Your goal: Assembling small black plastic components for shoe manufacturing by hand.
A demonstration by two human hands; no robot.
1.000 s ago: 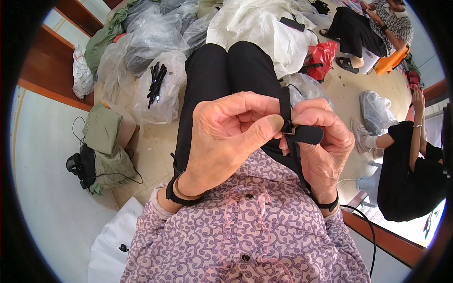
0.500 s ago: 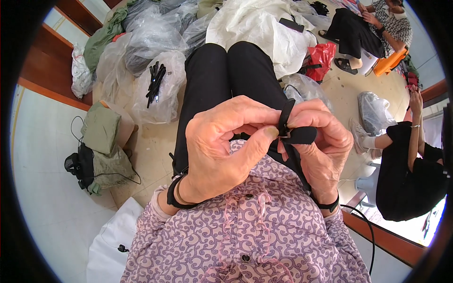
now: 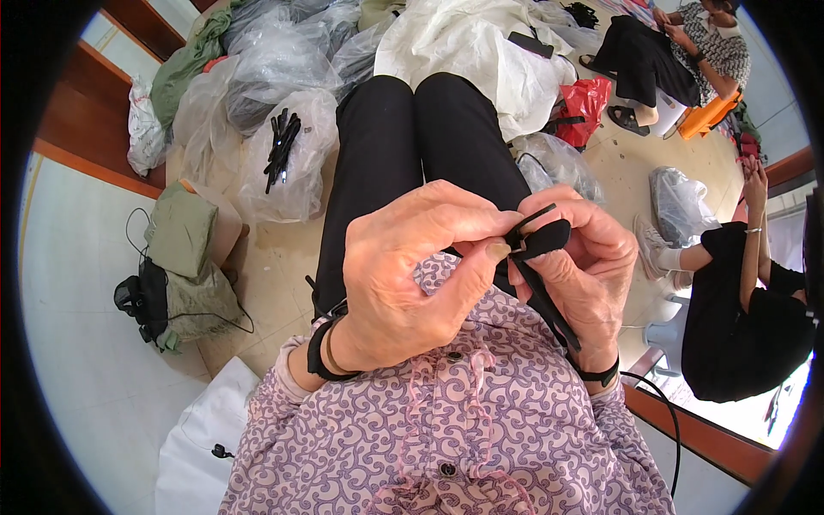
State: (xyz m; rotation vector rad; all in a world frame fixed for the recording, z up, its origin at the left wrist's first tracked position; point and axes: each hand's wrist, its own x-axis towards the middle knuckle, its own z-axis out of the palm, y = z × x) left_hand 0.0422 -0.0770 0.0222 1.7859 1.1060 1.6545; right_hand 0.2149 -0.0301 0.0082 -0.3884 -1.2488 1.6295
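Over my lap, both hands pinch a narrow black strap [image 3: 547, 239] that has a small buckle-like fitting [image 3: 518, 245]. My left hand [image 3: 408, 262] grips the strap's left side between thumb and forefinger, at the fitting. On the other side, my right hand [image 3: 592, 257] holds the wider rounded end, its fingers curled behind. A thin end sticks up between the hands, and a longer tail runs down past my right thumb toward the wrist. The fingers partly cover the fitting, so its details are hard to make out.
Several black straps [image 3: 281, 148] lie on a clear plastic bag [image 3: 309, 129] left of my knees. White sheeting [image 3: 463, 51] and a red bag [image 3: 585, 112] are ahead. Two people sit at the right. Folded green cloth [image 3: 183, 230] and a black cable stand at the left.
The upright strap end has tilted to the right and now looks thinner, and the rounded end has turned upward. More of the tail shows below my right thumb. Both hands stay pinched together.
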